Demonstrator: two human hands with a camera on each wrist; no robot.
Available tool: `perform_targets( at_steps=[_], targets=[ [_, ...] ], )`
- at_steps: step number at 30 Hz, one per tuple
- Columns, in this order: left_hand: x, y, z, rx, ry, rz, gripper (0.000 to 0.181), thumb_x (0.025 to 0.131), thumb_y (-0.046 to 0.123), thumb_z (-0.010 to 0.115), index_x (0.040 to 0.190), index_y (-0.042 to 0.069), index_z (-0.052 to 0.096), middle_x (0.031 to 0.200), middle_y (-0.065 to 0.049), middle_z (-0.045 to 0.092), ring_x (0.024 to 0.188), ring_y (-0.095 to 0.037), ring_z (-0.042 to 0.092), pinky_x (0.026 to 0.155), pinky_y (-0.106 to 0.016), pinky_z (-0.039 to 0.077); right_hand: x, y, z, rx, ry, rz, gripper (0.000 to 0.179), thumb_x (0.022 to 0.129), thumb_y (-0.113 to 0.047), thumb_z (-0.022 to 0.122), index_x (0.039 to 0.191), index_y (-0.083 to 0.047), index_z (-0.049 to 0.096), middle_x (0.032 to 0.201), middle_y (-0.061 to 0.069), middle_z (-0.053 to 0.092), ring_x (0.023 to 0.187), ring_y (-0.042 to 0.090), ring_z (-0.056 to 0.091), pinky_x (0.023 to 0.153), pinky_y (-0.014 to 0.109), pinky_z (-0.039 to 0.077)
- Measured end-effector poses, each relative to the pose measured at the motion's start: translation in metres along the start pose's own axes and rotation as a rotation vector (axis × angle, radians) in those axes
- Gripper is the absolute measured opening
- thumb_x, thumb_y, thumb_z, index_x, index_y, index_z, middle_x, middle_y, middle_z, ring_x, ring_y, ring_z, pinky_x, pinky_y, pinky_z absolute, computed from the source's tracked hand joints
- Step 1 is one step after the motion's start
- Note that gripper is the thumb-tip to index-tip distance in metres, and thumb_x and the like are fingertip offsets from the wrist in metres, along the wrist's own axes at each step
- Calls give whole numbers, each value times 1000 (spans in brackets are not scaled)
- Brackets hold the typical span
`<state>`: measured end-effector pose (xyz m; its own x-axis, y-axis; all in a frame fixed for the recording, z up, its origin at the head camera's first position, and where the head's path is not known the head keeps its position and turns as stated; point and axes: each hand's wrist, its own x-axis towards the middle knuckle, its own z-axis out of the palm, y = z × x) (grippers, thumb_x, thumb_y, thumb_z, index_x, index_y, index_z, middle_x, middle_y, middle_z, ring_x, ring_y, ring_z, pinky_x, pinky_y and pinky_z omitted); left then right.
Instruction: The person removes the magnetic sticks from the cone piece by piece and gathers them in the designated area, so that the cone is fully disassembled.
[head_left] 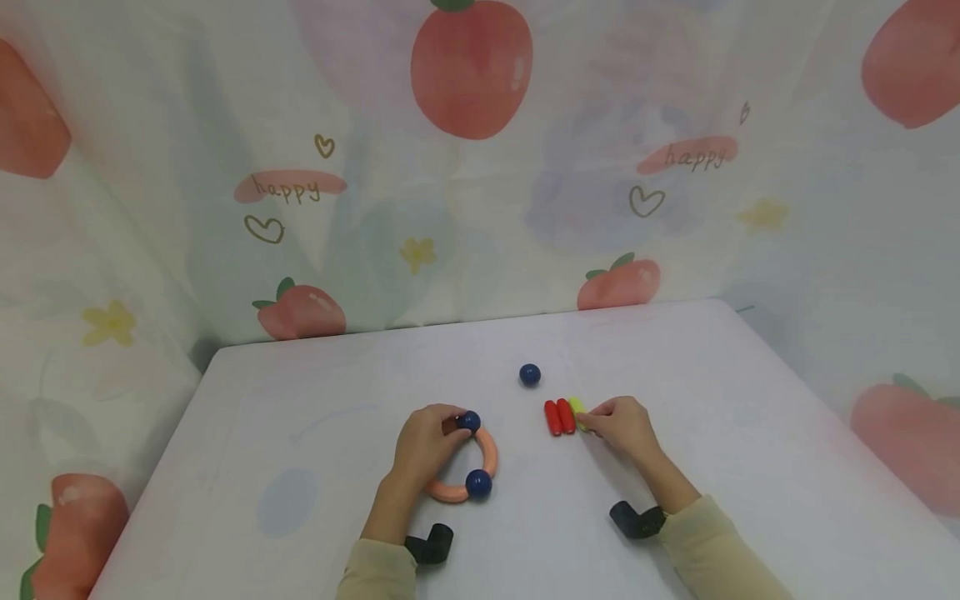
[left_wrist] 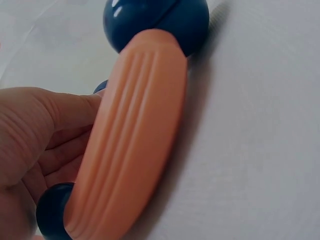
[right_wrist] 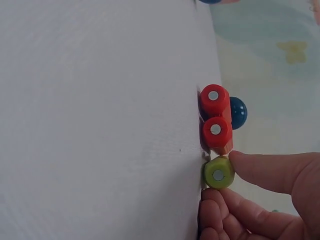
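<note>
The left hand (head_left: pixel 426 442) and right hand (head_left: pixel 621 425) are well apart and about level with each other, fingers turned inward, each toward the other. The left thumb (left_wrist: pixel 72 109) is set against the fingers in a pinch, some of them bent in below it. The right thumb (right_wrist: pixel 272 170) reaches out nearly straight, pinching against the index finger, while the other right fingers (right_wrist: pixel 211 215) fold in close beside it. The left forearm (head_left: pixel 384 512) runs back from its hand with a slight lean outward; the right forearm (head_left: pixel 667 483) slants outward more strongly. Both are bare near the wrists, sleeved behind.
</note>
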<state>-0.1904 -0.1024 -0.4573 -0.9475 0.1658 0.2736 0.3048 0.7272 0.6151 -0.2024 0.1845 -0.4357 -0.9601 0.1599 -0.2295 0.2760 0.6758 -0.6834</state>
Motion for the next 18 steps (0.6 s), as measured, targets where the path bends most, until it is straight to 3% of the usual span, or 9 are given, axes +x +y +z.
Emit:
perform_targets(
  at_steps=[3, 7, 12, 15, 18],
  targets=[
    [0, -1, -2, -32, -9, -11, 27, 76, 13, 75, 101, 7, 69, 91, -2, 66, 79, -11, 59, 70, -27, 48, -1, -3, 0, -13, -12, -4, 31, 80, -25, 71, 89, 3, 63, 75, 9, 58, 67, 21, 49, 55, 26, 42],
    [0, -1, -8, -58, -39, -72, 34, 76, 13, 75, 108, 5, 67, 100, -6, 65, 90, -17, 60, 79, -32, 48, -4, -6, -1, -30, -16, -6, 34, 81, -28, 70, 93, 3, 63, 78, 10, 57, 69, 22, 50, 57, 27, 44],
    [1, -4, -20, -7, -42, -179, 38, 79, 24, 73, 112, 6, 65, 109, -9, 64, 106, -26, 56, 89, -41, 43, -5, -12, 0, -8, 97, -74, 36, 82, -26, 69, 100, 4, 62, 86, 13, 60, 74, 24, 53, 60, 29, 48],
    [1, -9, -24, -17, -71, -227, 41, 80, 30, 71, 111, 5, 65, 108, -9, 64, 105, -26, 56, 88, -41, 44, -5, -23, 7, 31, 161, -132, 35, 82, -23, 70, 103, 5, 63, 88, 14, 62, 76, 24, 55, 63, 29, 49],
    [1, -13, -24, -44, -92, -255, 39, 79, 28, 73, 109, 4, 66, 103, -8, 65, 98, -23, 59, 83, -39, 46, -8, -39, 19, 78, 167, -183, 34, 81, -20, 71, 104, 4, 63, 86, 13, 63, 76, 23, 57, 64, 29, 51]
  ],
)
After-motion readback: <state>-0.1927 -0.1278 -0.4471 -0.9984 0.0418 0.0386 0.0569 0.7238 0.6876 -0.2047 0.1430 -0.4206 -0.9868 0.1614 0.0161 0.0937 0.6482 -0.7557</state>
